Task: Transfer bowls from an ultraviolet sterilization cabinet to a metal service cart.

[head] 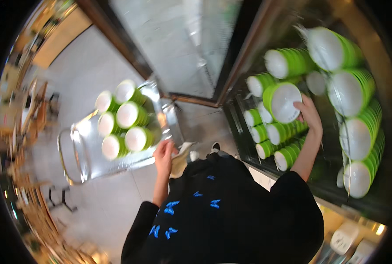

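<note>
My right hand (308,110) grips the rim of a bowl, white inside and green outside (283,103), in front of a cabinet's shelves. Around it, stacks of like bowls lie on their sides, with larger ones (345,93) at the right and smaller ones (262,149) lower left. My left hand (165,152), fingers curled, is at the near corner of a metal cart (93,161); a beige cloth (180,165) hangs beside it. Whether the fingers hold the cart's edge or the cloth is blurred. Several stacks of green and white bowls (127,115) lie on the cart's top.
A framed glass door (196,49) stands open between cart and cabinet. The cart has a looped metal handle (62,155) at its far left end. Wooden tables and chairs (39,105) line the left side. Below the cabinet, a lower compartment holds white items (344,237).
</note>
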Demonstrator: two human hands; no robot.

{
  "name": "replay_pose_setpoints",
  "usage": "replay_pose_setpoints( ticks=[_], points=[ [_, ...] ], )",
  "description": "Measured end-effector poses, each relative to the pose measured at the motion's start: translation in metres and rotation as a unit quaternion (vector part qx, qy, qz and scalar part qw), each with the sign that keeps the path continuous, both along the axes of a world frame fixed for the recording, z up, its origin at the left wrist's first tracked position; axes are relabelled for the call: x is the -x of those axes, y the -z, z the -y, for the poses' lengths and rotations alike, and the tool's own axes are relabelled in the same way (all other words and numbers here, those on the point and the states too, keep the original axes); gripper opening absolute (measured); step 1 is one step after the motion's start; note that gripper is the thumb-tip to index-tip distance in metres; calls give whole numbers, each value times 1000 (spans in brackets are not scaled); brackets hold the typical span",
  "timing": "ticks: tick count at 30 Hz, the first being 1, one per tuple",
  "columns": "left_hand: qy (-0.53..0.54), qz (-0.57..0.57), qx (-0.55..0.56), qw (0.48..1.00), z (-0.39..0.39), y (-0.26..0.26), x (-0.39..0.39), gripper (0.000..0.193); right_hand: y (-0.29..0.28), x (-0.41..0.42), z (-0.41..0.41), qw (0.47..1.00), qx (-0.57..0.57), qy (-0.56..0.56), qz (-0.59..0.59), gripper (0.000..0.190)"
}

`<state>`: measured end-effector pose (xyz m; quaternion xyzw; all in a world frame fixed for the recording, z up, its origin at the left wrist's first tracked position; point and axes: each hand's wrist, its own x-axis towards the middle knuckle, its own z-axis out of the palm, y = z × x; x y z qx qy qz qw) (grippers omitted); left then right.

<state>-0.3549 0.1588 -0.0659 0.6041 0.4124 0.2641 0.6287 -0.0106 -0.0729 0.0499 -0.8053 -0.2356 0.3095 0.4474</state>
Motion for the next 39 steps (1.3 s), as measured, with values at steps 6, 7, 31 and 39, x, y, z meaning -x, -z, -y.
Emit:
replay_pose_setpoints(
  ticks=[6, 7, 31, 39],
  points=[
    [25, -17, 6, 1000, -11, 2, 38, 17, 42, 105, -137, 960, -63, -198, -185, 24],
    [8, -20, -2, 1000, -15, 2, 47, 20, 50, 128, -164, 946, -68, -240, -206, 22],
    [-85, -114, -37, 989, -96, 65, 98, 58, 189, 289, -302, 954, 49, -235, -179, 40],
    [-118, -164, -50, 978, -91, 62, 93, 56, 192, 284, -297, 955, 52, -218, -195, 59]
  ],
)
